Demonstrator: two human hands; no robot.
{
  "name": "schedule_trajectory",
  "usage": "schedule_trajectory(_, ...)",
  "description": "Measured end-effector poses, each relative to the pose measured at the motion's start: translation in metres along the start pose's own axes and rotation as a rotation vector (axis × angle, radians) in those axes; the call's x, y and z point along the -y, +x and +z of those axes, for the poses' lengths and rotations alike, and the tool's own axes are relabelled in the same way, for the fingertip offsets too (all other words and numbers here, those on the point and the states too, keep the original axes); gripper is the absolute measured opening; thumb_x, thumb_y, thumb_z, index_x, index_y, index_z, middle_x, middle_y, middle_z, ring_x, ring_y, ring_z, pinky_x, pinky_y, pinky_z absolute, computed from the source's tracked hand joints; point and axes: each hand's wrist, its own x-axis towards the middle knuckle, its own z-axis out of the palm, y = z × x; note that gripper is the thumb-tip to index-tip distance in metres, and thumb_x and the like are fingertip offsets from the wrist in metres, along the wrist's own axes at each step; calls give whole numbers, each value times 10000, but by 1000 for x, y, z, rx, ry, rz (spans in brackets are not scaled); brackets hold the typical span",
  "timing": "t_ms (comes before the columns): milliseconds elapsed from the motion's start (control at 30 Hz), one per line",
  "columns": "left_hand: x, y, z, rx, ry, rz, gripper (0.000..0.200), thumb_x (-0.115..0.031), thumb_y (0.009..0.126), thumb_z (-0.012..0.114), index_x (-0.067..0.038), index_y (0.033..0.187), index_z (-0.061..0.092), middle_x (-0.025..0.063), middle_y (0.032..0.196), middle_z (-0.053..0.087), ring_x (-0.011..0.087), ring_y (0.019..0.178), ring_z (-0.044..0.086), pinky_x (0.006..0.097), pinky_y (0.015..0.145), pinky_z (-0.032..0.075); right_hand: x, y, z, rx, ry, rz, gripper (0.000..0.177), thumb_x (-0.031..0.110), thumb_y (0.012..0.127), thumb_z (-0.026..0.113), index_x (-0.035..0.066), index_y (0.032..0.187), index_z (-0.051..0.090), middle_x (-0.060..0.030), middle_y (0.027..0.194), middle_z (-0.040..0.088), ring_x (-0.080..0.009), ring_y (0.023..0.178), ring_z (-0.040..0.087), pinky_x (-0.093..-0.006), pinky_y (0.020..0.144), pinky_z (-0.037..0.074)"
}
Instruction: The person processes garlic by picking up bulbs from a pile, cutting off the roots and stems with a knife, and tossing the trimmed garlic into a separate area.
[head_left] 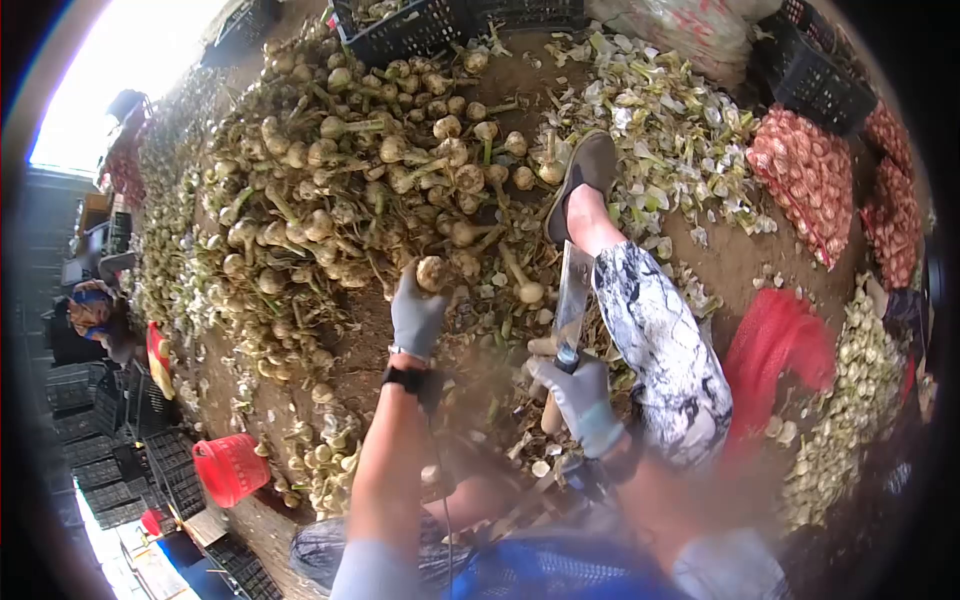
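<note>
My left hand [418,318], in a grey glove, has its fingers round a garlic bulb [432,273] at the edge of a large heap of garlic with stalks [320,225]. My right hand [583,395], also gloved, is closed on the handle of a knife [571,300]. The broad blade points up and away, beside my patterned trouser leg [660,340]. Beneath my right hand, a wooden piece [551,412] shows in part. Cut stalks and peelings lie on the ground between my hands.
Peelings [670,130] lie beyond my shoe [592,165]. Red net sacks of garlic [803,180] and a loose red net [775,345] are at the right. A red basket [231,469] stands lower left, near black crates [150,400]. Another person [100,310] sits far left.
</note>
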Motion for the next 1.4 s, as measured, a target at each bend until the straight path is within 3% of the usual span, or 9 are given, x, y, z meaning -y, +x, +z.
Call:
schedule_trajectory(100,-26,-52,-17,34,-414,-23,451,-38,821,694,-9,1251,561,30,1069,675,99,922,629,246,791,519,-7,1,6,72,53,-42,333,144,819,767,9,1114,690,-90,810,717,-153,662,678,-275,574,516)
schedule_trajectory(333,-87,-163,-56,218,-593,-203,159,-148,876,651,-47,999,643,-19,834,614,60,637,520,231,545,421,8,-27,33,136,-1230,-1023,226,121,748,664,108,968,617,-94,760,596,-321,661,642,-433,608,513)
schedule_trajectory(433,-65,-179,-70,314,-390,20,166,-213,890,645,-53,931,659,-12,791,604,69,643,523,254,527,418,0,-37,38,196,-1327,-1052,208,105,759,646,108,965,619,-90,763,605,-312,658,646,-424,598,510)
schedule_trajectory(533,-82,-196,-89,320,-515,-349,130,-150,880,678,-65,979,682,48,843,691,105,684,645,250,534,480,-8,-46,41,232,-1335,-1073,233,107,745,651,109,976,623,-86,768,610,-315,651,643,-433,591,503)
schedule_trajectory(633,-62,-203,-90,301,-489,40,156,-157,876,682,-62,1000,679,43,791,683,115,618,641,256,482,470,-15,-51,47,213,-1338,-1063,247,107,740,649,111,987,629,-89,768,609,-319,654,642,-439,590,499)
schedule_trajectory(800,-85,-212,-95,183,-545,-325,123,-80,858,664,1,945,633,21,840,630,104,744,573,287,637,494,-27,-45,46,223,-1323,-1056,258,90,734,636,108,991,633,-99,774,612,-333,664,642,-455,593,495)
schedule_trajectory(1133,-65,-209,-93,265,-534,-289,245,-17,815,688,5,1055,643,15,943,668,75,858,601,259,745,510,-25,-32,32,293,-1227,-990,264,174,765,664,104,1019,655,-125,787,646,-358,708,641,-472,625,502)
schedule_trajectory(1233,-92,-218,-100,272,-700,-235,336,-10,799,689,11,1128,628,-1,983,665,67,879,597,248,785,507,-23,-3,23,121,-1465,-269,207,246,871,599,117,999,699,-142,824,710,-343,804,694,-449,711,549)
schedule_trajectory(1400,-88,-209,-101,202,-645,-229,381,-5,806,666,14,1181,604,-7,1021,657,67,914,588,237,814,492,-17,-44,32,136,-1180,-549,236,240,804,677,119,1007,664,-116,805,692,-336,768,683,-437,687,543)
